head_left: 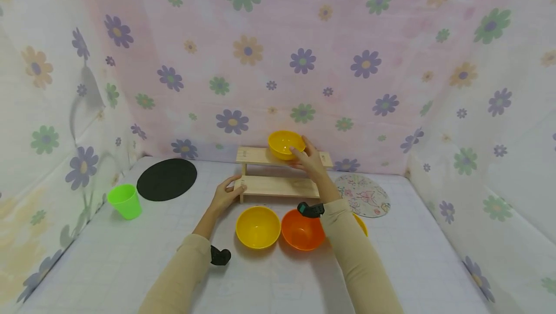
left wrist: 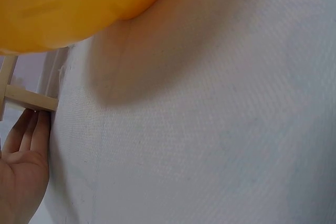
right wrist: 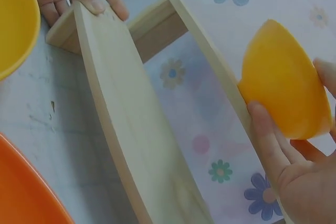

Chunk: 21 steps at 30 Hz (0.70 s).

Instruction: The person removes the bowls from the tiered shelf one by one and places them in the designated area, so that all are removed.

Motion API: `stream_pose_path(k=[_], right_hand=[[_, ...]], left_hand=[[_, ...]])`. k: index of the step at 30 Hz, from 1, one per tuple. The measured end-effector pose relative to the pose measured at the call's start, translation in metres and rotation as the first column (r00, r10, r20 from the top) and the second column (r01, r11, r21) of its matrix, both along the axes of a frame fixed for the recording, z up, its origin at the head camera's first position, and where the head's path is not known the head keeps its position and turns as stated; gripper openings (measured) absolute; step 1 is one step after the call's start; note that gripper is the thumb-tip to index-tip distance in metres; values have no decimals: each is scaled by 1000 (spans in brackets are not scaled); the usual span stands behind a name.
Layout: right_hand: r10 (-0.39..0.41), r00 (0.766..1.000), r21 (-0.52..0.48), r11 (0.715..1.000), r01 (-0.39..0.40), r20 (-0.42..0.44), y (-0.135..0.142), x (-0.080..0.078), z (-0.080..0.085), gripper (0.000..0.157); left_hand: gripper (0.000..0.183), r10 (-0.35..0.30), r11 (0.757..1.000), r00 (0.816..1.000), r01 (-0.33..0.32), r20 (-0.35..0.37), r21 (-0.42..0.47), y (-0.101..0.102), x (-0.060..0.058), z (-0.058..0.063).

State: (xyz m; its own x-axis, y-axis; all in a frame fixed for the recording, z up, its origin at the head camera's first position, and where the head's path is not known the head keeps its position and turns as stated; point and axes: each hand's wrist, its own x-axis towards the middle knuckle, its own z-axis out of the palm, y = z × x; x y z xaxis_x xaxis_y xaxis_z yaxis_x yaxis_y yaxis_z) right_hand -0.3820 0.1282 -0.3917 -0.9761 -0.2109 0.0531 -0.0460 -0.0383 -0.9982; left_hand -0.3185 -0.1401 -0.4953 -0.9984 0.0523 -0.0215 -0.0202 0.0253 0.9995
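Note:
A small two-tier wooden shelf [head_left: 278,187] stands near the back wall. My right hand [head_left: 310,160] holds a yellow bowl [head_left: 280,146] by its right side, over the upper board. In the right wrist view this bowl [right wrist: 281,80] has its base right at the board's edge, with the thumb and fingers spread around its side. My left hand [head_left: 225,195] grips the left end of the lower board; in the right wrist view its fingertips [right wrist: 98,5] lie on top of that board. Just in front of the shelf sit another yellow bowl [head_left: 258,227] and an orange bowl [head_left: 300,234].
A third yellow bowl [head_left: 362,225] is mostly hidden behind the right forearm. Left of the shelf lie a black round mat [head_left: 167,179] and a bright green cup [head_left: 125,202]. To the right is a patterned round mat [head_left: 364,196]. Flowered cloth walls [head_left: 278,77] enclose the table.

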Motion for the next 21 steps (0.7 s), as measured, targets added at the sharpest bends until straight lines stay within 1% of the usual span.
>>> stream_pose_path(k=[5,11,21], right_hand=[[-24,1000,-7,1000,24,12,-3,1,3,75],[-19,1000,-19,1000,19,21,-4,3,5,75],[-28,999,-21,999,29,22,-2,5,1,73]], left_hand=[[55,-2,1000,1000,2,-1,-1,0,-1,0],[55,-4,1000,1000,4,-1,5,0,0,1],[54,2,1000,1000,-2,0,9,0,1,1]])
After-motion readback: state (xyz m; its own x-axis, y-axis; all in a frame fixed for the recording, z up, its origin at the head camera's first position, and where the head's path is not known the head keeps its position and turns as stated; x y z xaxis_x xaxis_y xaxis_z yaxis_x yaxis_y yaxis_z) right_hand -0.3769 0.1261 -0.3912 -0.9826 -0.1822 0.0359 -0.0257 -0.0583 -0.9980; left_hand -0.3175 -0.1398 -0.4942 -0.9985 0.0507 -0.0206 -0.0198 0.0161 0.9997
